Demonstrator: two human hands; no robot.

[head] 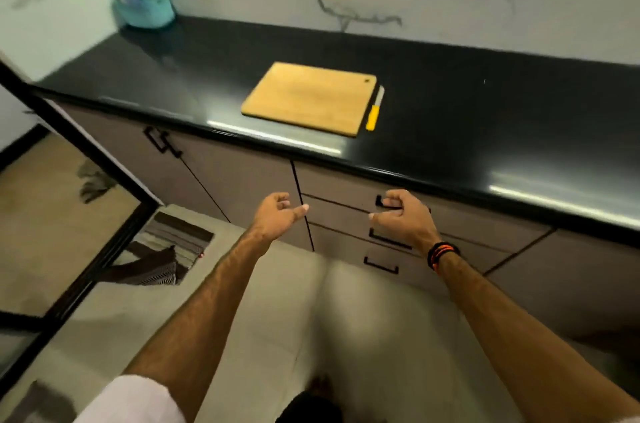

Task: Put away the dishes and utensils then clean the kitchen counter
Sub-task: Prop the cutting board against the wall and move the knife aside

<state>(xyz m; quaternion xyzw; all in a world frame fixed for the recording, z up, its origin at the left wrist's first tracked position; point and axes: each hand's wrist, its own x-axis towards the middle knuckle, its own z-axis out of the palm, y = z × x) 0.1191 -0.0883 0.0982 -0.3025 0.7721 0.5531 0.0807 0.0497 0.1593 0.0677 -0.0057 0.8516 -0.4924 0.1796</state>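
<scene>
Wooden board [310,97] and knife [375,110] lie on the table [485,131], up beyond both hands' loosely curled, empty fingers; knife's long axis runs away; right hand [401,214] is nearer, by a drawer handle [384,202].

A striped mat [173,251] lies on the floor [277,336].

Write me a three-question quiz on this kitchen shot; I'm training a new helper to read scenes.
1. True or false: the knife lies on top of the cutting board.
2. Which hand is nearest the top drawer handle? A) left hand B) right hand
3. Fill in: the spray bottle stands at the counter's far ____ corner.

Key: 1 false, it lies beside the board's right edge; 2 B; 3 left.
</scene>
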